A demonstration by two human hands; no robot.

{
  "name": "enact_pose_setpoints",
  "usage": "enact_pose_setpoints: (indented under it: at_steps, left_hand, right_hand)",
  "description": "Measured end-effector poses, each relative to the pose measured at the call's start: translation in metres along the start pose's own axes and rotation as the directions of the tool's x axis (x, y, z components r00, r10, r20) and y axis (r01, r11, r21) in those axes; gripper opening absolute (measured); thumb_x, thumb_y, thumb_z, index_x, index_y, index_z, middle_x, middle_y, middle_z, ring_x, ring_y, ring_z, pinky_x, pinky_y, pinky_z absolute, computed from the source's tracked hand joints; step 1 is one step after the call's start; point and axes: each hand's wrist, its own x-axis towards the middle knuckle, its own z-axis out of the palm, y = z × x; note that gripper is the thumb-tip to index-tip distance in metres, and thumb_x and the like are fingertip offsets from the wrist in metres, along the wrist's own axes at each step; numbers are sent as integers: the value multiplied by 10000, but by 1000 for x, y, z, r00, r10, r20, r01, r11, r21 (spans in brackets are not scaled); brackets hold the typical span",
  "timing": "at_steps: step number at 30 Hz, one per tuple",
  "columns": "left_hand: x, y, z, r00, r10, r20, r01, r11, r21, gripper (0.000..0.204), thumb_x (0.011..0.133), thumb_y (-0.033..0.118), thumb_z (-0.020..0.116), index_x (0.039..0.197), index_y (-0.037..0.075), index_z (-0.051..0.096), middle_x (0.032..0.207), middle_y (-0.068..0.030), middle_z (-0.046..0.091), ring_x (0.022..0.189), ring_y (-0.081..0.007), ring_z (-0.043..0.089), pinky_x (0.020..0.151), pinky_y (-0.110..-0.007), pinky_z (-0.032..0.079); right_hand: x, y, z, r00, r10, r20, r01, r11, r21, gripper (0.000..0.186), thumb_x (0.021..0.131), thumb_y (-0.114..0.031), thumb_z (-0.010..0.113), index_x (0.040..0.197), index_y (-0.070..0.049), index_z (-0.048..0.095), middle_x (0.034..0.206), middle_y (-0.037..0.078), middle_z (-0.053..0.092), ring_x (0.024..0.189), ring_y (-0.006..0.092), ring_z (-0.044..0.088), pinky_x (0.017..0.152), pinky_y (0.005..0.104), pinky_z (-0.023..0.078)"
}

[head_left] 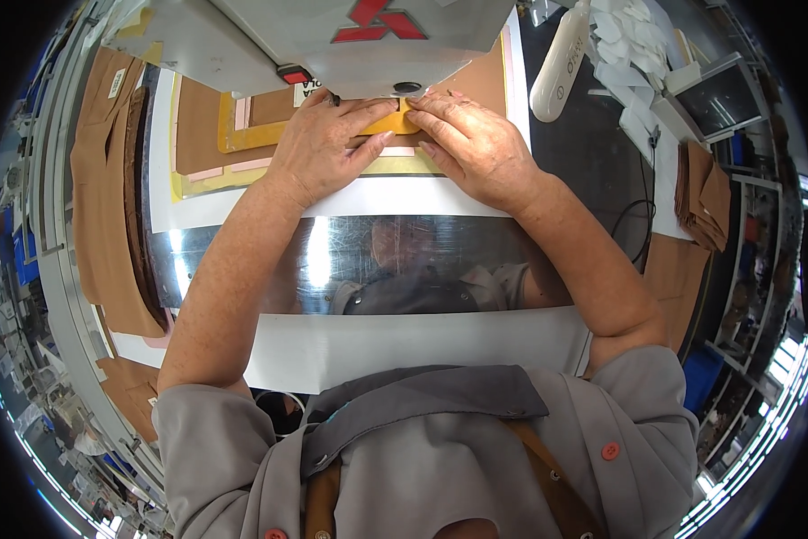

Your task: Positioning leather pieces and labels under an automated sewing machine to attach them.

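Note:
A yellow flat template frame (pixel 273 136) lies over brown fabric (pixel 195 135) beneath the grey head of a sewing machine (pixel 282 27). My left hand (pixel 321 148) rests on the frame with its fingers stretched toward the middle and its thumb apart. From the other side my right hand (pixel 480 144) reaches in, fingers extended onto the frame's near bar. The fingertips of both hands come close together just below the machine head. That head partly hides the far fingers and the work behind them. Pink and pale yellow strips (pixel 242 165) show along the template's near edge.
A shiny metal plate (pixel 287 269) crosses the table in front of me. Stacked brown fabric pieces (pixel 107 198) hang at the left; more folded brown pieces (pixel 702 193) lie at the right. A cream elongated device (pixel 558 72) and white scraps (pixel 633 40) are at the far right.

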Motion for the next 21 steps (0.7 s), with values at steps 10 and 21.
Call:
enact_pose_setpoints:
  at_steps: [10,21]
  left_hand:
    - [-1,-7,5,985,-57,-164,36,992,-124,336,859,276,781,1170,151,754,1096,-70,730,1065,-274,638,981,-400,503]
    - [-30,-2,-11,981,-20,-191,53,984,171,396,888,309,725,1211,79,726,1226,-87,718,1258,-242,606,1188,-482,257]
  right_hand:
    - [0,10,1,1000,22,-2,-22,999,-42,283,870,-125,734,1144,-66,687,1233,59,693,1103,222,689,1013,450,570]
    - [-7,13,4,995,95,39,-98,993,64,382,855,-53,725,1234,-48,678,1291,105,682,1181,266,666,1073,455,521]
